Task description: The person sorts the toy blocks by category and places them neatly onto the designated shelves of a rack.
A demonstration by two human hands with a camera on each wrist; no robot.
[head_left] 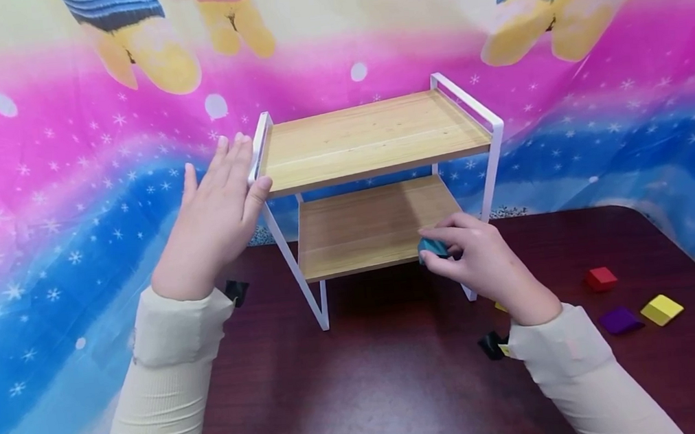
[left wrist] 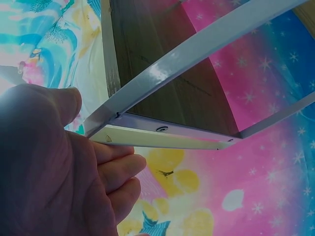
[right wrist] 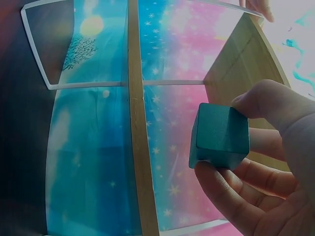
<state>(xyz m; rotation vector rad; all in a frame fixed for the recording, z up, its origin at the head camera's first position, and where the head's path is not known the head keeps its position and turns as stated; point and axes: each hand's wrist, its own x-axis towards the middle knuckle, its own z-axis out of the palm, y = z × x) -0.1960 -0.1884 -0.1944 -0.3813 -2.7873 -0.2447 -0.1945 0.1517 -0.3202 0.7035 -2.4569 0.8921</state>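
Observation:
A small two-tier shelf with a wooden top board, a wooden lower board and a white metal frame stands on the table. My left hand rests against the top left rail, its fingers straight; the left wrist view shows the fingers along the frame's edge. In my right hand, thumb and fingertips pinch a teal block. The block is at the front right edge of the lower board in the head view, below the level of the top board.
On the table to the right lie a red block, a purple block and a yellow block. Another yellow piece peeks out beside the right wrist. A patterned cloth hangs behind the shelf.

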